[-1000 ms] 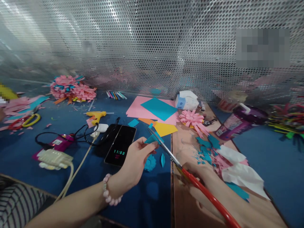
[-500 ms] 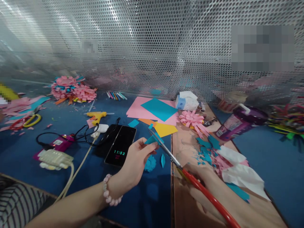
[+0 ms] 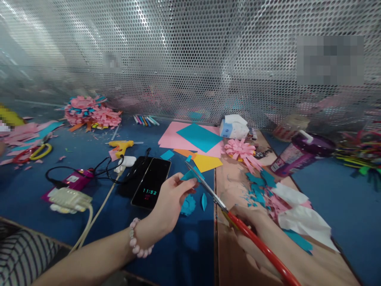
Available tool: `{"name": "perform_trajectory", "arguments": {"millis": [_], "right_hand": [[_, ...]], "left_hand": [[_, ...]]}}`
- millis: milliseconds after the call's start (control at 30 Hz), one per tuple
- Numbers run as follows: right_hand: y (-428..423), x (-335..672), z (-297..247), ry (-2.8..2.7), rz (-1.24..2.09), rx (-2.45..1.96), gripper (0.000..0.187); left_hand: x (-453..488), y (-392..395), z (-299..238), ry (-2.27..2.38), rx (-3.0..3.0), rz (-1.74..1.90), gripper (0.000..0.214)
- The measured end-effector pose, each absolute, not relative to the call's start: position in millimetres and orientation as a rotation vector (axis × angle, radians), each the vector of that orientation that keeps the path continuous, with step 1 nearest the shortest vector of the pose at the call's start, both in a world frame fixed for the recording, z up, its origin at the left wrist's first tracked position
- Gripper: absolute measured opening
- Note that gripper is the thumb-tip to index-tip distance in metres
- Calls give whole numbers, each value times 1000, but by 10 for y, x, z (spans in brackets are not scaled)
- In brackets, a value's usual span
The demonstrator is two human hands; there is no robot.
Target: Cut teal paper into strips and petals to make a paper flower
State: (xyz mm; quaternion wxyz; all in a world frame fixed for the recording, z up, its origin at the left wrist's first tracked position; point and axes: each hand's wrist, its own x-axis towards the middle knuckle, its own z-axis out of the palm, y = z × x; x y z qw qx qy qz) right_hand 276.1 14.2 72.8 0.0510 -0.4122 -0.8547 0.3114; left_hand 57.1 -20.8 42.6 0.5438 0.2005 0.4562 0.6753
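Observation:
Between the thumb and fingers of my left hand (image 3: pixel 169 202) is a small folded piece of blue paper (image 3: pixel 188 174). My right hand (image 3: pixel 256 226) grips a pair of scissors (image 3: pixel 247 230) with red handles. Their metal blades reach up and left across the blue paper, close to my left fingertips. How far the blades are apart is hard to make out. Just below my left fingers lie a crinkled blue paper flower (image 3: pixel 188 204) and a small blue paper petal (image 3: pixel 204 201). A phone (image 3: pixel 151 182) showing 11:52 rests left of my left hand.
Pink sheets (image 3: pixel 169 137) with a blue square (image 3: pixel 199 137) lie ahead, beside yellow paper (image 3: pixel 207 162). Rightward are a pink paper flower (image 3: pixel 240 151), blue scraps (image 3: pixel 257 186), crumpled tissue (image 3: pixel 303 222) and a purple cup (image 3: pixel 291 155). A yellow glue gun (image 3: pixel 121 147) and cables lie left.
Hardly anything differs. Both hands keep their places, with the scissor blades still across the blue paper.

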Motion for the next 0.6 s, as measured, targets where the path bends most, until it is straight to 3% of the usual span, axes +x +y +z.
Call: {"name": "perform_trajectory", "arguments": {"millis": [367, 600], "right_hand": [[146, 2758, 658, -2483, 1194, -1255, 18], [152, 2763, 669, -2428, 1218, -1289, 9]], "left_hand": [[571, -205, 433, 1062, 483, 1590, 22], [580, -220, 474, 1077, 464, 1597, 22]]}}
